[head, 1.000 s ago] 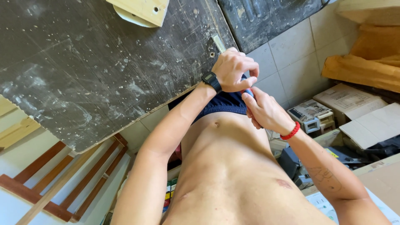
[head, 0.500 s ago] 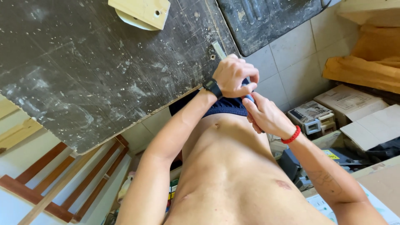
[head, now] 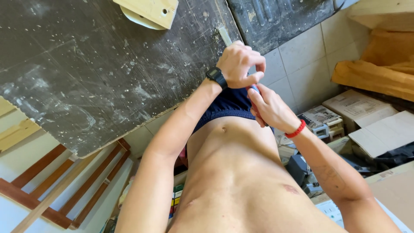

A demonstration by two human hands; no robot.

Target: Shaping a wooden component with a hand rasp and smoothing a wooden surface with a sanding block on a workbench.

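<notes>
I look down my bare torso at both hands, held together in front of the waistband of dark blue shorts (head: pixel 228 105). My left hand (head: pixel 239 64), with a black wristwatch (head: pixel 216 77), is curled, and its thumb and fingers pinch the top of a small blue and white object (head: pixel 255 89). My right hand (head: pixel 269 108), with a red bracelet (head: pixel 296 129) on the wrist, grips the same object from below. Most of the object is hidden by the fingers, so I cannot tell what it is.
A dark, scratched, paint-spattered worktop (head: pixel 86 77) fills the upper left, with a pale wooden block (head: pixel 148 11) on it. Below it lies a wooden frame (head: pixel 56 190). Cardboard boxes (head: pixel 379 129) and clutter sit on the tiled floor (head: pixel 302 56) at the right.
Both hands stay together at the waistband. The left hand's fingers have shifted slightly on the small object; the right hand has barely moved.
</notes>
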